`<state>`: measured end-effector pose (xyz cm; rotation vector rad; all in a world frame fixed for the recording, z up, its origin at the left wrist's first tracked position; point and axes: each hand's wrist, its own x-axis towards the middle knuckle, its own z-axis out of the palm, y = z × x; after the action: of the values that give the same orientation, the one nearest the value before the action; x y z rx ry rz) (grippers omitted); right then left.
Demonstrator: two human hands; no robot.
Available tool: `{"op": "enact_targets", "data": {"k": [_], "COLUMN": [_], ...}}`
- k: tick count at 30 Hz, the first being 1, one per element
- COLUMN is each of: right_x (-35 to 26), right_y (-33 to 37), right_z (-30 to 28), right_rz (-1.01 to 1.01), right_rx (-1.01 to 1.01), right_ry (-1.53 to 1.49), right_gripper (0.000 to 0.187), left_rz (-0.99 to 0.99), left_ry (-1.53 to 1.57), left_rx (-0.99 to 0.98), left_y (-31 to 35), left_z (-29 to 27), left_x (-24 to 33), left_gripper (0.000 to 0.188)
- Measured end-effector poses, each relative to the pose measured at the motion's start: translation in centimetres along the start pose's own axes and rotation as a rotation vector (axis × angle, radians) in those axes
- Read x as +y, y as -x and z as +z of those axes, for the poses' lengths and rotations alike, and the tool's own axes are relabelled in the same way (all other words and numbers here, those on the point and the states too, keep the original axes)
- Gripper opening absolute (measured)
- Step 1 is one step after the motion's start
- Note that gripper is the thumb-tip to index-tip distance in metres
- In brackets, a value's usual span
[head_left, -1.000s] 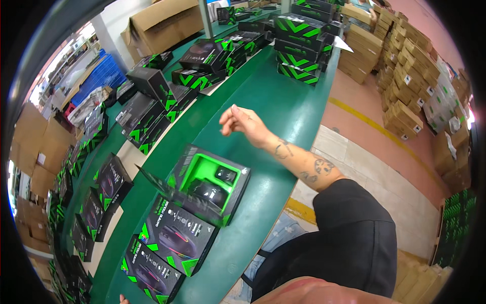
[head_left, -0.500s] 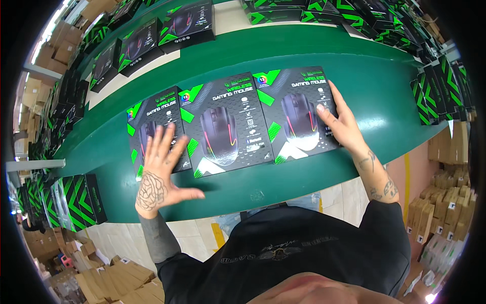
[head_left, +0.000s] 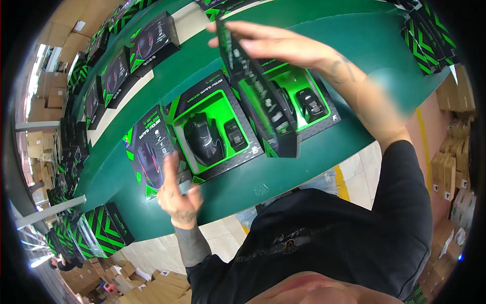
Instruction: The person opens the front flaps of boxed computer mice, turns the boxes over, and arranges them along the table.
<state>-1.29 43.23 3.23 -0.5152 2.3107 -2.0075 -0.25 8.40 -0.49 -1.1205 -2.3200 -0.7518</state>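
My right hand [head_left: 273,45] grips the upper end of a dark printed carton panel [head_left: 260,99], tilted up and seen nearly edge-on. I cannot tell if it is a loose cover, a flap or a box. Below it a mouse box [head_left: 316,109] shows a green-lined window with a small dark part inside. The middle mouse box [head_left: 179,114] displays a black mouse [head_left: 202,137] and a small dark part [head_left: 235,134] in its green recess. My left hand [head_left: 179,200], blurred, is at the lower right corner of the left mouse box [head_left: 147,157], index finger stretched out and thumb apart.
The boxes lie on a curved green table [head_left: 268,190]. More mouse boxes [head_left: 152,43] line a pale strip beyond them. Stacked black-and-green boxes [head_left: 106,230] stand at the left edge, others [head_left: 430,40] at the far right. Brown cartons [head_left: 450,172] are on the floor.
My right hand has moved up and left from the right box and raised the dark panel. The middle and right boxes now show green recesses. My left hand has shifted toward me, and the view has turned.
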Motion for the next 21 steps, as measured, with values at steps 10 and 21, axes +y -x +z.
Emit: {"op": "enact_targets", "data": {"k": [10, 21], "right_x": [-2.7, -5.1], "right_y": [-3.7, -1.4], "right_z": [4.7, 4.1], "right_rz": [-0.485, -0.245], "right_rx": [0.037, -0.117], "right_ry": [0.471, 0.078], "right_gripper": [0.044, 0.04], "left_rz": [-0.084, -0.628], "left_ry": [-0.295, -0.102], "left_rx": [-0.122, -0.013], "left_y": [7.1, 14.8], "left_z": [0.7, 1.8], "left_x": [-2.6, -1.8], "left_gripper": [0.028, 0.036]}}
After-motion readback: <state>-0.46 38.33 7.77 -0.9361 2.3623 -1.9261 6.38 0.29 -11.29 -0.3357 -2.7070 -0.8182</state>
